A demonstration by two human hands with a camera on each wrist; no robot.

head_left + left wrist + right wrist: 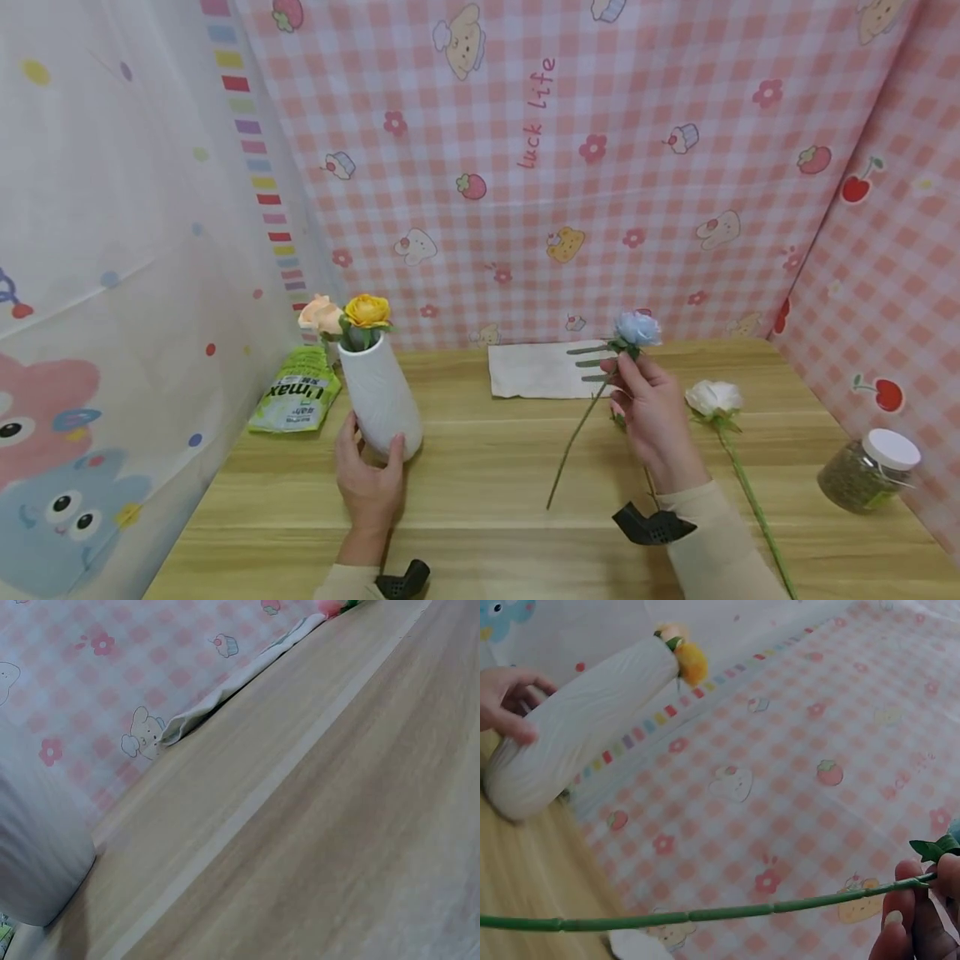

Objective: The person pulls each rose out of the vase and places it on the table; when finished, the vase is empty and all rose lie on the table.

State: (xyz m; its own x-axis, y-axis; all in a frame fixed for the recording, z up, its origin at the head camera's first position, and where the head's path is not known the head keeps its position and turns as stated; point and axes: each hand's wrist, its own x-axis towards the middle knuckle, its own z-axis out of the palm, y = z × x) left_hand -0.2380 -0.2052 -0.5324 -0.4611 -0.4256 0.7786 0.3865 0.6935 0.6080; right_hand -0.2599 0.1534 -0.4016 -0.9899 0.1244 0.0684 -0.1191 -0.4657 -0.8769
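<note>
My left hand [369,483] holds a white vase [382,396] low down, thumb and fingers on either side. A peach rose [321,315] and a yellow rose [368,311] stand in its mouth. My right hand [663,425] pinches a light blue rose [637,328] by the stem, just under the bloom. Its long green stem [735,911] slants down and left over the table, and crosses the right wrist view. Partly hidden by the right hand, a pink flower [617,414] lies on the table. The left wrist view catches only the vase's lower side [37,840].
A white rose [714,400] with a long stem lies right of my right arm. Farther right is a lidded jar [862,475]. Behind the hands lies a white cloth [525,371] with dark green stripes. A green packet [295,396] sits left of the vase. Patterned curtains [480,208] enclose the table.
</note>
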